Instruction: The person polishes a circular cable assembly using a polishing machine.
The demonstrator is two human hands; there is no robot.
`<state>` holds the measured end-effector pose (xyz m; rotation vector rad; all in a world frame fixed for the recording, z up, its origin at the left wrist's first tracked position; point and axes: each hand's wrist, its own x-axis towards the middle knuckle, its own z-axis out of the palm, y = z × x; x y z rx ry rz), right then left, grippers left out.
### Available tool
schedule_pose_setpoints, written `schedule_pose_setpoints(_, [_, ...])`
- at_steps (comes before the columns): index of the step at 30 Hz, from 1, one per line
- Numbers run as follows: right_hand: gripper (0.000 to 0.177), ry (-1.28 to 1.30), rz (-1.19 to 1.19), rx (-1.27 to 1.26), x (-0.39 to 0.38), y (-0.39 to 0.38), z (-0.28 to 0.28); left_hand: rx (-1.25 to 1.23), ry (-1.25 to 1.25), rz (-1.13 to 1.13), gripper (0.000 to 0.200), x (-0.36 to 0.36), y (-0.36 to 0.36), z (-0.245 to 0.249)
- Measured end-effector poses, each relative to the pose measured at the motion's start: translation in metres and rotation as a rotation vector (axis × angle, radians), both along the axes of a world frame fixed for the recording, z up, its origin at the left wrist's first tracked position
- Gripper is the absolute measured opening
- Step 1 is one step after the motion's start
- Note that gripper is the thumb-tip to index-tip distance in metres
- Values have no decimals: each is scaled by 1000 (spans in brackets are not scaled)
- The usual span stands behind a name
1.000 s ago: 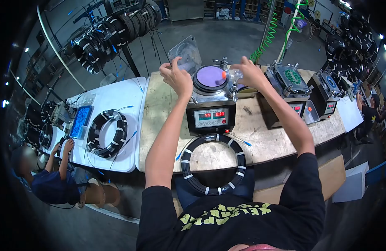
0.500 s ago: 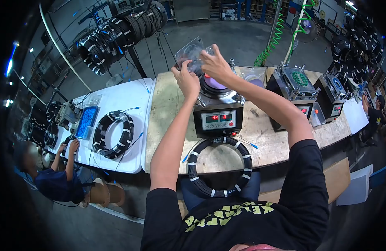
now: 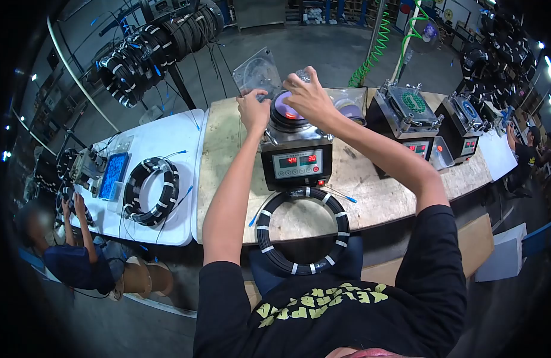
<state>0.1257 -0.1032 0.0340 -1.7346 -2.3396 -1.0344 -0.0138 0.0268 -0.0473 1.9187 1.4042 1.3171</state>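
My left hand (image 3: 254,111) grips the lower edge of a clear square plastic case (image 3: 257,71), held tilted up behind the machine. Fingers curled, my right hand (image 3: 310,100) is over the round purple pad (image 3: 285,106) of a polishing machine (image 3: 296,161). A small clear object (image 3: 303,75) shows at the top of its fingers; its kind cannot be made out. The machine's display reads 44 and 30 in red. In front of it, a coil of black cable (image 3: 263,235) with white bands and blue-tipped ends hangs over the bench edge.
Two similar machines (image 3: 407,116) (image 3: 463,122) stand to the right on the wooden bench (image 3: 371,197). On the white table (image 3: 195,137) at left lie another cable coil (image 3: 132,194) and a blue tray (image 3: 113,176). A co-worker (image 3: 78,262) sits there. Green coiled hoses (image 3: 377,53) hang behind.
My right hand has moved from beside the clear case to above the purple pad. The case is now farther from it. The display's right number went from 0 to 30. The view shifted slightly.
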Motion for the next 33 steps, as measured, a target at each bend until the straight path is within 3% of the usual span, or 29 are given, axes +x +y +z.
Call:
schedule_pose_setpoints(1, [31, 68, -9, 2, 0, 2, -2, -33, 42, -7, 29, 0, 1, 0])
schedule_pose_setpoints(2, [23, 67, 39, 168, 7, 9, -12, -64, 83, -12, 31, -1, 3, 0])
schedule_pose_setpoints(5, [38, 304, -167, 207, 35, 16, -32, -158, 117, -37, 41, -2, 11, -7])
schedule_pose_setpoints(6, [55, 445, -224, 176, 51, 16, -40, -193, 110, -48, 45, -1, 13, -10])
schedule_pose_setpoints(9, [60, 931, -368, 163, 88, -12, -55, -318, -97, -179, 48, -5, 7, -14])
schedule_pose_setpoints(10, [63, 1041, -392, 194, 107, -17, -75, -300, -26, -172, 53, -3, 12, -19])
schedule_pose_setpoints(12, [62, 1116, -388, 271, 152, -26, -134, -298, 21, -190, 55, -4, 7, -14])
schedule_pose_setpoints(14, [62, 1275, -408, 195, 180, -47, -181, -302, 68, -178, 54, -5, 3, -7])
schedule_pose_setpoints(19, [65, 1344, -491, 284, 189, -104, -278, -307, 157, -77, 51, -1, -3, -1])
schedule_pose_setpoints(21, [66, 1337, -531, 327, 191, -116, -313, -100, 19, -71, 39, -7, -13, 5])
schedule_pose_setpoints(24, [70, 1415, -524, 248, 178, -125, -301, 224, -179, 5, 32, -7, -21, 8])
schedule_pose_setpoints(26, [81, 1448, -488, 191, 174, -127, -288, 260, -353, 80, 37, -3, -21, 3])
schedule_pose_setpoints(29, [81, 1148, -433, 428, 170, -114, -264, 197, -490, 83, 50, -2, -21, 5])
schedule_pose_setpoints(32, [64, 1043, -387, 600, 145, -107, -189, 88, -457, 39, 52, -2, -14, -2])
schedule_pose_setpoints(33, [57, 1193, -305, 541, 137, -105, -165, 79, -390, 43, 50, -2, -7, -7])
